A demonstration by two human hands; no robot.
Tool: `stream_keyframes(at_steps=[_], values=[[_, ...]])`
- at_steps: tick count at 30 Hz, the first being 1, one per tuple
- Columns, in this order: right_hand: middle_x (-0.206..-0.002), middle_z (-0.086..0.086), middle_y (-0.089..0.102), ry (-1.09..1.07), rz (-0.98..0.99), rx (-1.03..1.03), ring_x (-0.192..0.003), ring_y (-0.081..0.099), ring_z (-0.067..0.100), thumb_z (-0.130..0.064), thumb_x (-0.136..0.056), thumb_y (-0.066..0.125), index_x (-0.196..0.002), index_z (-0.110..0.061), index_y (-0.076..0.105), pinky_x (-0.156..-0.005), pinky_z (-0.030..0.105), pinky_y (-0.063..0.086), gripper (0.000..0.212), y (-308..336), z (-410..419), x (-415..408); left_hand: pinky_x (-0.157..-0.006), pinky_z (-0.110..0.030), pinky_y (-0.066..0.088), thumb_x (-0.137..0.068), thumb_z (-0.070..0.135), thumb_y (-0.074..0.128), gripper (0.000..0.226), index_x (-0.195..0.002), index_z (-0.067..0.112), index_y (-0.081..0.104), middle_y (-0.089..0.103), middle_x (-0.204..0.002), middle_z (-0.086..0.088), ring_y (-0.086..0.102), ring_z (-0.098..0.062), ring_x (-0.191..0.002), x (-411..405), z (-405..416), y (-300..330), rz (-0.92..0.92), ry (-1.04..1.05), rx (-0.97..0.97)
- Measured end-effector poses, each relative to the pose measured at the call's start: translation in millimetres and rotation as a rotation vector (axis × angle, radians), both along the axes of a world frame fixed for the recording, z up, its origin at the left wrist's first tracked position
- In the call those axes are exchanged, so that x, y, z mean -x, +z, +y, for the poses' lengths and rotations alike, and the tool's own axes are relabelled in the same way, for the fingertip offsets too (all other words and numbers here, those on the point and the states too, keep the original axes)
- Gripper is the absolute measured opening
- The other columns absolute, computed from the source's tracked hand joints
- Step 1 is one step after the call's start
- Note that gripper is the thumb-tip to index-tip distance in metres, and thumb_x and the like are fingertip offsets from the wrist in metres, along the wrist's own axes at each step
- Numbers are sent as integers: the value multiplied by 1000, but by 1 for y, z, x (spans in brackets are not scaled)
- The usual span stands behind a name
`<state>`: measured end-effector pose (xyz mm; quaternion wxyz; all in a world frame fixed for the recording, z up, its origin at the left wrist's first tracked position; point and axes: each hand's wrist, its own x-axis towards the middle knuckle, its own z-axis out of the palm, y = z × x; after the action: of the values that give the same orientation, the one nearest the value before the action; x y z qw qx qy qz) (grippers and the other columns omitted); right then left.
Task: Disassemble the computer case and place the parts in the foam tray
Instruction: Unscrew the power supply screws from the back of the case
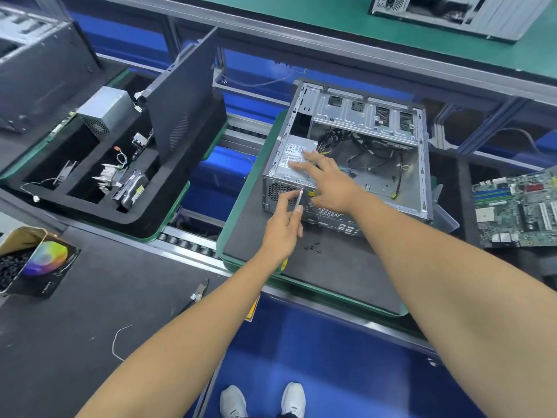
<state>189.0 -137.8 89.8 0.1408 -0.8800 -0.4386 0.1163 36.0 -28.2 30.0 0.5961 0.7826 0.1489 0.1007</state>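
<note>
Meanwhile, left hand [283, 227] around screwdriver [299, 200].

No legible text anywhere. White rating label [297, 153] on the power supply [294, 167] inside the computer case [355, 152] — printed lines present, too small to read. Small yellow sticker [311, 194] on the case's rear panel — unreadable. Yellow sign [252, 309] on the conveyor edge, mostly hidden by the left forearm. Motherboard [517, 208] markings — too fine to make out.
</note>
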Motion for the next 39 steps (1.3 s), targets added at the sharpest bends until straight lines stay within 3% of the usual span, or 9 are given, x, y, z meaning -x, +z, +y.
stream_keyframes(at_steps=[7, 10, 13, 21, 29, 35, 39], values=[[-168, -7, 8, -1, -8, 2, -155, 3, 21, 2, -78, 67, -157, -45, 23, -110, 41, 41, 102, 0, 0, 1, -44, -25, 42, -108, 38, 42, 21, -127, 47, 43, 55, -62, 1, 43, -9, -49, 1, 3, 18, 134, -68, 287], [-168, -4, 9, -5, -10, 2, -155, 3, 22, 3, -78, 66, -157, -42, 25, -115, 43, 35, 100, 1, 1, 2, -40, -21, 34, -108, 37, 47, 22, -129, 29, 45, 50, -64, -1, 37, -11, -49, -4, 3, 30, 242, -63, 606], [-168, -3, 9, -15, -7, 7, -155, 3, 20, 4, -77, 64, -157, -42, 25, -115, 43, 34, 100, 2, 1, 3, -37, -17, 26, -107, 36, 51, 25, -111, 15, 39, 48, -66, 0, 33, -10, -48, -8, 5, 38, 311, -21, 791], [-169, -2, 10, -10, -13, 14, -155, 3, 22, 3, -78, 64, -158, -41, 25, -113, 39, 35, 99, 3, 1, 4, -37, -20, 27, -106, 23, 56, 21, -97, 17, 38, 48, -73, -5, 37, -12, -47, -7, -2, 38, 265, 53, 726], [-168, -6, 8, -13, -22, 22, -155, 2, 19, 2, -78, 62, -156, -45, 24, -104, 38, 43, 99, 5, 0, 3, -42, -26, 41, -100, 28, 67, 31, -83, 14, 44, 49, -69, -6, 48, -16, -48, -10, 3, 36, 242, 96, 712], [-168, -4, 8, -3, -27, 40, -155, 3, 23, 1, -79, 62, -158, -44, 21, -111, 43, 40, 99, 6, 0, 4, -42, -23, 46, -101, 30, 64, 28, -89, 11, 49, 53, -68, -6, 62, -15, -48, -16, -3, 45, 289, 194, 571], [-168, -4, 6, 2, -32, 47, -156, 2, 23, 0, -80, 63, -158, -43, 21, -115, 45, 37, 99, 6, 1, 3, -39, -22, 40, -104, 29, 59, 28, -88, 12, 44, 50, -66, -6, 52, -12, -41, -19, -12, 49, 291, 233, 545]])
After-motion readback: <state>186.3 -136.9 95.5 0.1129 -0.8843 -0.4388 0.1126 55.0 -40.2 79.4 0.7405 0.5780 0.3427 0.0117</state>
